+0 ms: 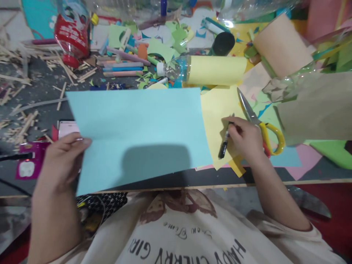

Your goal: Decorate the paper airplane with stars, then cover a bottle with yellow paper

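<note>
A light blue sheet of paper (143, 124) spreads out in front of me, a dark shadow across its lower half. My left hand (64, 157) pinches its left edge between thumb and fingers. To the right, my right hand (244, 137) has its fingers closed on a black pen (224, 145), which slants over a yellow sheet (216, 117). The blue sheet's right edge overlaps that yellow sheet. Just beyond my right hand lie scissors with yellow handles (279, 137), blades pointing away from me.
A bottle wrapped in yellow paper (217, 69) lies behind the sheets. A red-labelled bottle (73, 33), several markers (123, 69), wooden sticks (26, 126) and paper scraps clutter the table. Brown paper (319, 106) is at the right, a purple packet (30, 161) at the left.
</note>
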`<state>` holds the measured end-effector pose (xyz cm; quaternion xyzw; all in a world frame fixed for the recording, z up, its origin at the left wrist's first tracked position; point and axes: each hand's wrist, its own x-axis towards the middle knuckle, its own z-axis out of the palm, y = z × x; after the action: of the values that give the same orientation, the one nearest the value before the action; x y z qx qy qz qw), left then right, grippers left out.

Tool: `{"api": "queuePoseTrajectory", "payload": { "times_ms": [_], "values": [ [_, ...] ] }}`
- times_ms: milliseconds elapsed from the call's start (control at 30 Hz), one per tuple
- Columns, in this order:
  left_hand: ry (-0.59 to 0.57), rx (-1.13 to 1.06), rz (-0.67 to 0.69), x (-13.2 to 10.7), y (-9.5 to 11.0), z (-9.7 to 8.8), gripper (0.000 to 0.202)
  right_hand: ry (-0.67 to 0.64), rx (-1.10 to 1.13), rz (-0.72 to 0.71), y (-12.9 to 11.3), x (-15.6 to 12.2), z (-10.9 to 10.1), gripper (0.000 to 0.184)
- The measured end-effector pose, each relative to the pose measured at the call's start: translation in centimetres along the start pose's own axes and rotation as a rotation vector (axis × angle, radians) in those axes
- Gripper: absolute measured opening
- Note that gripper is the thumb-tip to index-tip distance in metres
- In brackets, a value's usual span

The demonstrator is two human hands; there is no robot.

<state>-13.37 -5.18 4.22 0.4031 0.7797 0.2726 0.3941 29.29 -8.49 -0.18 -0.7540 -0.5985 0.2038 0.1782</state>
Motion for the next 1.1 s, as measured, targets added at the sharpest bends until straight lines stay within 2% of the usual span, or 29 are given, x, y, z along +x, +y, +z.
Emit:
{"api": "queuePoseTrajectory", "payload": {
  "times_ms": [33,100,200,300,400,467,533,600,633,700,800,900,967,1100],
  "values": [
    [-0.037,-0.108,-0.136,-0.8,0.7,1.7,0.03,0.034,0.004,0.016,0.7,0.1,-0.3,0.04],
    [-0.176,-0.132,-0.223,-2.3,1.4,3.7,0.021,0.065,-0.003,0.045,1.7,0.4,-1.1,0.04],
    [-0.283,-0.079,-0.159,-3.3,1.2,4.5,0.012,0.02,-0.046,0.077,2.3,0.8,-2.3,0.038],
    [-0.342,-0.05,-0.096,-3.1,0.4,4.9,0.009,0.038,-0.085,0.071,2.4,1.3,-3.3,0.036],
    [-0.306,-0.023,-0.06,-2.6,-0.4,5.9,0.018,0.122,-0.179,0.024,2.6,1.4,-3.7,0.037],
    [-0.261,-0.006,-0.013,-2.4,-0.6,6.6,0.032,0.162,-0.261,-0.067,2.4,0.7,-3.5,0.037],
    [-0.203,0.022,0.073,-2.4,-0.7,7.1,0.049,0.149,-0.289,-0.243,1.9,-0.7,-2.7,0.035],
    [-0.108,0.131,0.199,-2.5,-0.9,7.3,0.057,0.058,-0.272,-0.53,1.0,-2.7,-1.4,0.033],
    [-0.049,0.215,0.269,-2.5,-1.1,7.3,0.056,0.026,-0.243,-0.692,0.5,-3.7,-0.6,0.034],
    [0.027,0.396,0.445,-2.5,-1.7,7.3,0.046,-0.102,-0.243,-0.839,-0.3,-5.6,1.2,0.042],
    [0.005,0.546,0.866,-3.1,-3.0,7.8,0.03,-0.229,-0.291,-0.879,-1.1,-7.2,3.2,0.058],
    [-0.174,0.642,1.236,-4.3,-4.0,8.5,0.037,-0.274,-0.325,-0.879,-1.0,-7.5,4.2,0.067],
    [-0.282,0.71,1.3,-5.1,-4.3,8.8,0.045,-0.282,-0.343,-0.891,-0.6,-7.4,4.3,0.071],
    [-0.342,0.716,1.22,-5.4,-4.6,8.5,0.054,-0.306,-0.317,-0.905,0.1,-7.9,3.5,0.071]
  ]
}}
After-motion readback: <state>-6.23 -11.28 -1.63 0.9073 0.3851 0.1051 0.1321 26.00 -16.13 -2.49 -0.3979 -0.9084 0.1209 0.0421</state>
